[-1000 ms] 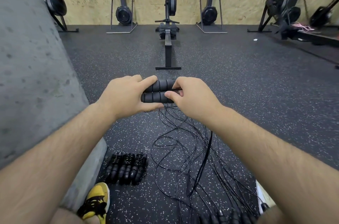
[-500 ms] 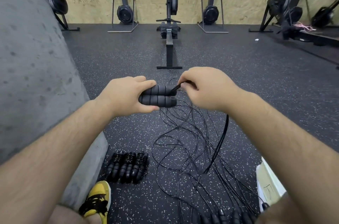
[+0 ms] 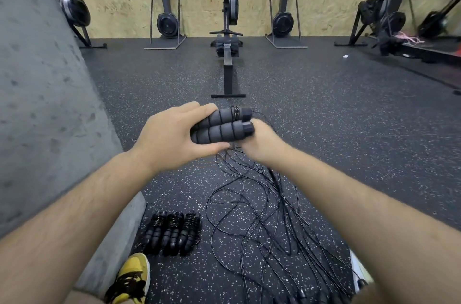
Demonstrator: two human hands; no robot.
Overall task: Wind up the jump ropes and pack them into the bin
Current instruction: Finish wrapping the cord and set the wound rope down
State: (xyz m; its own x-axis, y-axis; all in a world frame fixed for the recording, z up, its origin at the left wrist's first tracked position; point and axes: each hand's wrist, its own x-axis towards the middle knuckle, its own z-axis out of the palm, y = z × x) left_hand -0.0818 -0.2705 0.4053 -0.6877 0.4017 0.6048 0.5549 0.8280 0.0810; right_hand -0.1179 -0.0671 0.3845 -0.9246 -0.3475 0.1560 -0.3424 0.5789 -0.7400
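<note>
My left hand [image 3: 172, 136] grips two black foam jump rope handles [image 3: 219, 126] side by side, their capped ends pointing right. A few turns of thin black cord sit around the upper handle near its cap. My right hand [image 3: 262, 144] is just below and right of the handle ends, fingers curled under, holding the cord; the pinch itself is hidden. A tangle of loose black rope [image 3: 264, 224] trails from the handles down over the floor. Three wound-up ropes [image 3: 172, 232] lie side by side on the floor at lower left. A white bin corner [image 3: 358, 267] shows at lower right.
A grey concrete wall [image 3: 45, 104] runs along the left. A rowing machine [image 3: 228, 54] stands straight ahead, with other gym machines along the wooden back wall. My yellow and black shoe [image 3: 132, 278] is at the bottom, near the wound ropes.
My right hand has swung from above the handle ends down to below them, carrying the cord round. The handles have tilted up slightly to the right.
</note>
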